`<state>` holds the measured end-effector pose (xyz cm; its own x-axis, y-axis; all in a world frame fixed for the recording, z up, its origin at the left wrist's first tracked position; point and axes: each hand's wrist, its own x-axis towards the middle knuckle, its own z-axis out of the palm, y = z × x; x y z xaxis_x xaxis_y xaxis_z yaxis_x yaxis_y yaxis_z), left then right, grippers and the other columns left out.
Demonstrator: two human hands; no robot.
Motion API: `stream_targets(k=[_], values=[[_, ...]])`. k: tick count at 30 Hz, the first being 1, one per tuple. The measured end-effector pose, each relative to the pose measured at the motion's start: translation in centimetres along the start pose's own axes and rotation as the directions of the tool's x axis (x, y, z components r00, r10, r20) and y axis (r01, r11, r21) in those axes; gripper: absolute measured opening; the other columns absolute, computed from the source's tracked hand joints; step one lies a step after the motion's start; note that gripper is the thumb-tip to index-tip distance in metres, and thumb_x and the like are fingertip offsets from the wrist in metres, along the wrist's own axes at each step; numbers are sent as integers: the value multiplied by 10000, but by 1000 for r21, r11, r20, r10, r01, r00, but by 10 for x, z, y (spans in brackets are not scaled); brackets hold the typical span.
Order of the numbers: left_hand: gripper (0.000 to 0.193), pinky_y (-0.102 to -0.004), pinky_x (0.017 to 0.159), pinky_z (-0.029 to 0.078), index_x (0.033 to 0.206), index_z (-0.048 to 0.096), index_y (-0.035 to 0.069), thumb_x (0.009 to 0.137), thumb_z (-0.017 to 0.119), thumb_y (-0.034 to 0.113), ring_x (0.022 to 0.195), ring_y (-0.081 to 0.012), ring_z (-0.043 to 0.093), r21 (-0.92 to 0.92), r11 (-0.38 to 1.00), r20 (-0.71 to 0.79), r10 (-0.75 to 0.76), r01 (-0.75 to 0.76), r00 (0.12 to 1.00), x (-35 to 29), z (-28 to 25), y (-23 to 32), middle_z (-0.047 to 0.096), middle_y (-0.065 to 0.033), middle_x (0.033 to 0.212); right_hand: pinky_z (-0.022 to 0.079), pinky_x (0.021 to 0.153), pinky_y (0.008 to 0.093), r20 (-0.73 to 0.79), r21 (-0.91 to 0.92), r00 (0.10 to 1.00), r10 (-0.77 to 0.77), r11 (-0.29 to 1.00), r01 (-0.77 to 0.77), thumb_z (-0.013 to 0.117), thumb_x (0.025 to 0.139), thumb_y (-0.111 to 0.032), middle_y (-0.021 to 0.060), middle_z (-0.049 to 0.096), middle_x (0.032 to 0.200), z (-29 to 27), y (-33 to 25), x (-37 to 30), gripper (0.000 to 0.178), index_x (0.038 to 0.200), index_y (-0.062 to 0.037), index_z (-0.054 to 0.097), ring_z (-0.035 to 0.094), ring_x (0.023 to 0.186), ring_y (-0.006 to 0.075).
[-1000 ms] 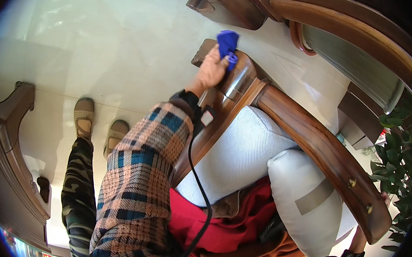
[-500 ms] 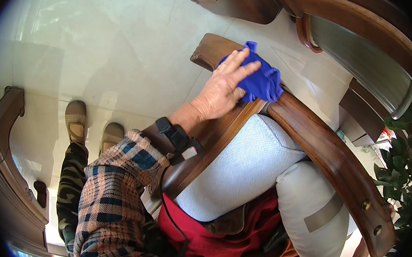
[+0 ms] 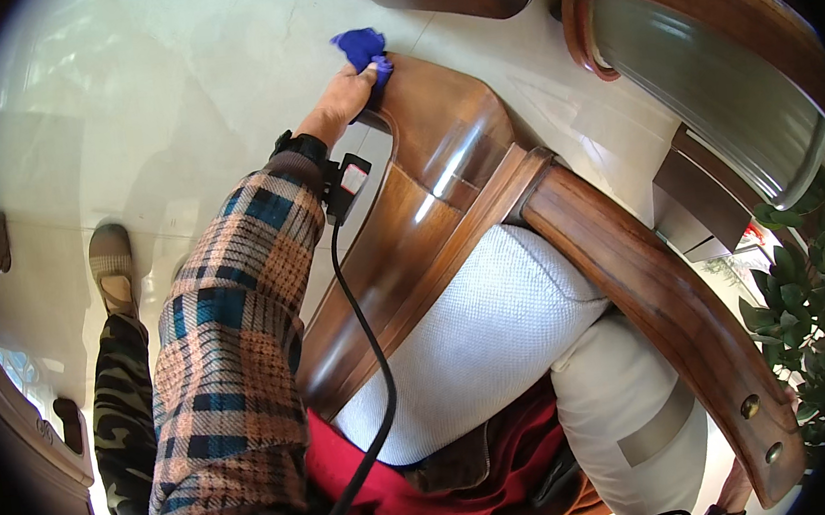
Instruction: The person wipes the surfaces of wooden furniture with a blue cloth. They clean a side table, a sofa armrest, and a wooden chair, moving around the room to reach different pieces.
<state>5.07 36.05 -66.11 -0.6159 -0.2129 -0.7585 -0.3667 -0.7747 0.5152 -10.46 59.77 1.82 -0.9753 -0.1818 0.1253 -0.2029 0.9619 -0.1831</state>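
Observation:
My left hand [image 3: 347, 93], in a plaid sleeve, reaches out to the far left tip of a curved wooden sofa leg [image 3: 441, 99]. A bunched blue cloth [image 3: 366, 53] is gripped between its thumb and fingers, against the leg's end. The polished brown wood rises from there to a sofa seat rail and a curved armrest [image 3: 633, 249]. Low at the right rim, a small part of my right hand [image 3: 734, 488] shows beside the armrest's lower end; its fingers are hidden.
A light grey seat cushion [image 3: 472, 342], a white pillow [image 3: 630, 416] and red cloth [image 3: 338, 456] lie by the armrest. A glass-topped wooden table [image 3: 705, 76] stands far right, a leafy plant [image 3: 805, 307] at the right edge. A black cable [image 3: 373, 362] hangs from my left wrist.
My left hand has slid the blue cloth left and away, from the top of the leg near the armrest to the leg's far tip. Its fingers have gone from spread to gripping.

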Motion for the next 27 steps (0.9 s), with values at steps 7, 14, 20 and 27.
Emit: stream_targets(k=[7, 14, 20, 27], values=[[393, -443, 1112, 262, 1305, 462, 53, 938, 500, 189, 1278, -420, 348, 138, 726, 223, 640, -674, 735, -102, 34, 26, 386, -244, 1358, 353, 928, 300, 5, 23, 1000, 30, 999, -30, 455, 978, -365, 43, 417, 1040, -11, 1, -11, 429, 1251, -34, 465, 407, 992, 169], [594, -497, 1130, 230, 1319, 491, 108, 754, 652, 21, 1391, -438, 204, 602, 588, 410, 352, -540, 841, -263, 11, 4, 199, -217, 1523, 342, 941, 304, 7, 71, 999, 47, 996, -47, 458, 976, -370, 48, 412, 1065, -23, 3, -21, 440, 1261, -33, 459, 397, 1015, 177], [438, -493, 1087, 296, 1207, 502, -15, 802, 636, 83, 1322, -474, 294, 472, 464, 277, 729, -749, 626, -168, 49, 36, 271, -243, 1478, 332, 952, 308, 20, 90, 998, 56, 994, -58, 461, 975, -373, 52, 408, 1087, -26, 3, -25, 450, 1269, -33, 453, 389, 1035, 183], [426, -492, 1106, 270, 1182, 510, -78, 798, 617, 73, 1357, -441, 271, 481, 448, 287, 732, -753, 618, -186, 47, 30, 277, -231, 1485, 321, 965, 312, 11, 112, 999, 52, 992, -53, 464, 973, -378, 57, 403, 1112, -28, 2, -28, 462, 1279, -32, 447, 379, 1058, 190]])
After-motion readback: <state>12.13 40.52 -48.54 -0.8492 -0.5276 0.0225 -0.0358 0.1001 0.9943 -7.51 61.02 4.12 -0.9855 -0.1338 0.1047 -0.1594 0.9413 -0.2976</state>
